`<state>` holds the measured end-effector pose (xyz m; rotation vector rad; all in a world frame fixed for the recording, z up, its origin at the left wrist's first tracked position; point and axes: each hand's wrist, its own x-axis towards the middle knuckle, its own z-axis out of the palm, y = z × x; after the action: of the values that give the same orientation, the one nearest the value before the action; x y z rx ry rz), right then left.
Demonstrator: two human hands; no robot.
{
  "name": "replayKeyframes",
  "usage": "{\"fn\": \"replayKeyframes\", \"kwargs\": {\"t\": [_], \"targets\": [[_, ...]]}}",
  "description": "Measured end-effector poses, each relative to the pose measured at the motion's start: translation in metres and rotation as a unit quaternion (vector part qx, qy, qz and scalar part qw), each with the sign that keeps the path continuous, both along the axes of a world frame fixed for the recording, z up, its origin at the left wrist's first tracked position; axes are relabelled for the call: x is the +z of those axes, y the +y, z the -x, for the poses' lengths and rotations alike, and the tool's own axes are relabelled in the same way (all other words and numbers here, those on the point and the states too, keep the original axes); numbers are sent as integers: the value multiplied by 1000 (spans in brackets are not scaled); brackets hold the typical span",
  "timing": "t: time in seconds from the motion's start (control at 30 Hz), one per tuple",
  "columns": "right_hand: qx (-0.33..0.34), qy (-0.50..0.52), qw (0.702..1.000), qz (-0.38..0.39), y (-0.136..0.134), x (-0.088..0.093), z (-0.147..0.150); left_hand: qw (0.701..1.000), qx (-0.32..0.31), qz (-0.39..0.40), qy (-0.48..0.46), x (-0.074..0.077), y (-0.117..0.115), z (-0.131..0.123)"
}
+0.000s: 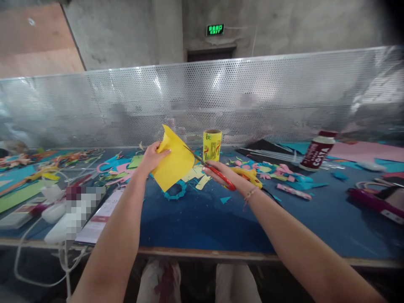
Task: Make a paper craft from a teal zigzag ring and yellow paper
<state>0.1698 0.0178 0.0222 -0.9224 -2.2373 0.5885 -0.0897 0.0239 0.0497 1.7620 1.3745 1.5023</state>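
My left hand [153, 156] pinches a sheet of yellow paper [173, 162] by its left edge, holding it up above the blue table. In my right hand [220, 172] is a pair of red-handled scissors [223, 176], fingers wrapped round the handles. Its blades point up and left and meet the paper's right edge. Below the paper a ring of folded blue paper [175, 191] lies on the table. Just behind the scissors a yellow printed roll [212, 145] stands upright. A yellow tool [249, 176], partly hidden by my right wrist, lies behind it.
Paper scraps [284, 173] in several colours litter the table. A Costa bottle [318, 150] stands at the right, with a purple object [375, 200] nearer. At the left are a phone [101, 216], a power strip [74, 210] and white cables. A perforated metal screen [202, 92] rises behind.
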Motion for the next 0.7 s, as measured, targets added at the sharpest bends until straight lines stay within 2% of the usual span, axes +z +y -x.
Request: {"fn": "replayKeyframes", "kwargs": {"t": [0.27,0.5,0.7], "targets": [[10,44,998,43,-12,3,4,998,-1,4,64,3,-4,-1],[8,76,991,114,-14,3,3,999,17,-13,39,2,-3,0],[2,64,994,91,-14,2,5,999,13,-13,50,2,-1,0]]}}
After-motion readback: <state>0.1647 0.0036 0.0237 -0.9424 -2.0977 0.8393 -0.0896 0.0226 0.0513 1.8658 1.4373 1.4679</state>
